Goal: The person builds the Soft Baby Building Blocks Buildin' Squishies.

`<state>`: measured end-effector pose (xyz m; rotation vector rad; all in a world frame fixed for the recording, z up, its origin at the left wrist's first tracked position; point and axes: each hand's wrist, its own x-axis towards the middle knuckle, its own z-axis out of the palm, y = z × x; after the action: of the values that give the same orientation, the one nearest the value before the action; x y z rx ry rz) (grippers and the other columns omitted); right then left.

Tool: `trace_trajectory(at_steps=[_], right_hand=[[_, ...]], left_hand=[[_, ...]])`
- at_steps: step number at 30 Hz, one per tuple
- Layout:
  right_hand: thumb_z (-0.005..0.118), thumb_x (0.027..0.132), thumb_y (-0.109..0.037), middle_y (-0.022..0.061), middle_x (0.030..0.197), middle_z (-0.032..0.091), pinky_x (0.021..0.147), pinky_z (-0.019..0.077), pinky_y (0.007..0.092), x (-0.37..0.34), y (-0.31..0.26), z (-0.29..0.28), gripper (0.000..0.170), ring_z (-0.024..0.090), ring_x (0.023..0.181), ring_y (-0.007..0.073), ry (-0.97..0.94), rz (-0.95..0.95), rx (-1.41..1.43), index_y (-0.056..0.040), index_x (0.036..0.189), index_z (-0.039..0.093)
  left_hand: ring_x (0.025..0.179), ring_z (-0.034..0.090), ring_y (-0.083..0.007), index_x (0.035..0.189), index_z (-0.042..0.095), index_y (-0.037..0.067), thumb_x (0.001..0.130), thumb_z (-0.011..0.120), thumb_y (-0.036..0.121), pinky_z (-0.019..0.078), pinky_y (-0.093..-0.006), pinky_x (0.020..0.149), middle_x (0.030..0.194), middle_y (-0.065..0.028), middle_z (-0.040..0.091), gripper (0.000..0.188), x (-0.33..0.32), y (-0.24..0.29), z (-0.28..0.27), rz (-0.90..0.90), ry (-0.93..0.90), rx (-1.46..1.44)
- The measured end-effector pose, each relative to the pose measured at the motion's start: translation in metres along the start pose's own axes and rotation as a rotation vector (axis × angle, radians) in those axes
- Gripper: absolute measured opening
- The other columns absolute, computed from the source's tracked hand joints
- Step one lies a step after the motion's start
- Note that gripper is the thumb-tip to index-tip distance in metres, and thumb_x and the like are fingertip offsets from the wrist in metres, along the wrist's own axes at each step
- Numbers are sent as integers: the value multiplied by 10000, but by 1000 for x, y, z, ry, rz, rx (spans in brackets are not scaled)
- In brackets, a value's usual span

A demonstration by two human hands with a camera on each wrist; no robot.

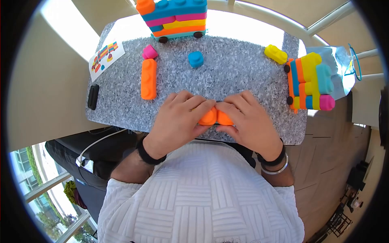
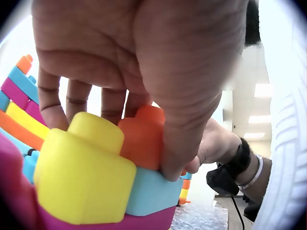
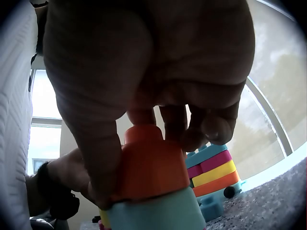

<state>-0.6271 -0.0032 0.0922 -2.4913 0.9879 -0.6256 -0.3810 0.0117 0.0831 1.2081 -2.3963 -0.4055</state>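
Observation:
My left hand [image 1: 180,118] and right hand [image 1: 249,123] meet at the front of the table over a small stack. Between them show two rounded orange parts of toy building block [image 1: 208,117] side by side. Fingers lie along the far side and thumbs along the near side, so each hand grips the orange at its own end. In the left wrist view, the orange sits on a light blue block [image 2: 152,191], beside a yellow block [image 2: 86,175], above a magenta layer [image 2: 144,222]. In the right wrist view, light blue [image 3: 158,213] lies under the orange [image 3: 151,170].
Beyond stand a wheeled block wagon [image 1: 178,24] and, right, another wheeled build [image 1: 308,83]. Loose lie a magenta block [image 1: 150,52], long orange block [image 1: 148,79], blue block [image 1: 195,59] and yellow block [image 1: 276,54]. A picture sheet [image 1: 106,58] and black object [image 1: 93,97] lie left.

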Motion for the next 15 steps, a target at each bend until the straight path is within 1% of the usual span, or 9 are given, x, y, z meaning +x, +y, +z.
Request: trace_trajectory(at_steps=[1, 4, 6, 7, 9, 10, 12, 13, 15], right_hand=[[915, 759, -214, 96, 1169, 653, 952, 546, 442, 0, -1, 7, 566, 626, 1091, 319, -3, 0, 2, -57, 1255, 693], [908, 754, -214, 116, 1219, 635, 960, 542, 441, -3, -6, 24, 654, 629, 1112, 327, -28, 57, -76, -29, 1322, 643], [901, 773, -206, 136, 1254, 620, 965, 539, 453, -4, -12, 26, 699, 632, 1135, 345, -47, 84, -163, -20, 1375, 598], [901, 773, -206, 136, 1254, 620, 965, 539, 453, -3, -12, 27, 699, 632, 1135, 345, -47, 81, -161, -20, 1375, 598], [909, 773, -176, 149, 1248, 622, 986, 535, 481, -1, -8, 28, 713, 631, 1148, 359, -47, 75, -15, -20, 1391, 591], [909, 773, -176, 149, 1248, 622, 986, 535, 481, 0, -6, 29, 713, 631, 1148, 359, -45, 72, -16, -20, 1391, 591], [921, 769, -151, 178, 1304, 625, 1029, 531, 505, 1, -1, 32, 836, 626, 1187, 401, -18, 12, 129, -18, 1501, 541], [921, 769, -151, 178, 1304, 625, 1029, 531, 505, 1, 0, 33, 836, 626, 1187, 401, -18, 7, 125, -18, 1501, 541], [943, 764, -160, 218, 1415, 610, 1080, 523, 507, 1, 4, 35, 998, 615, 1251, 442, -30, 17, 234, -15, 1618, 448]], left_hand=[[1052, 677, -288, 1306, 725, 97, 791, 916, 236, 539, -438, 900, 1183, -39, 748, 566, 0, 0, 2, -3, -1, -2], [1086, 670, -260, 1352, 686, 127, 819, 883, 245, 520, -431, 916, 1183, -20, 738, 579, -3, -3, 7, -61, -50, -13], [1071, 692, -291, 1377, 649, 130, 831, 862, 180, 533, -456, 919, 1178, -51, 746, 588, -8, -7, 9, -99, -92, -51], [1071, 692, -291, 1377, 649, 130, 831, 862, 180, 533, -456, 919, 1178, -51, 746, 588, -11, -12, 12, -102, -92, -49], [1069, 719, -374, 1449, 605, 114, 785, 902, 122, 570, -489, 915, 1198, -103, 761, 727, -16, -22, 19, -74, -56, -44], [1069, 719, -374, 1449, 605, 114, 785, 902, 122, 570, -489, 915, 1198, -103, 761, 727, -16, -21, 17, -74, -54, -41], [1056, 744, -369, 1592, 514, 149, 787, 898, 95, 594, -486, 886, 1141, -94, 784, 893, -16, -20, 13, -192, -110, -88], [1056, 744, -369, 1592, 514, 149, 787, 898, 95, 594, -486, 886, 1141, -94, 784, 893, -17, -22, 13, -192, -103, -86], [956, 759, -344, 1711, 402, 207, 803, 852, 73, 590, -484, 767, 1041, -82, 786, 1022, -19, -25, 12, -239, -85, -131]])
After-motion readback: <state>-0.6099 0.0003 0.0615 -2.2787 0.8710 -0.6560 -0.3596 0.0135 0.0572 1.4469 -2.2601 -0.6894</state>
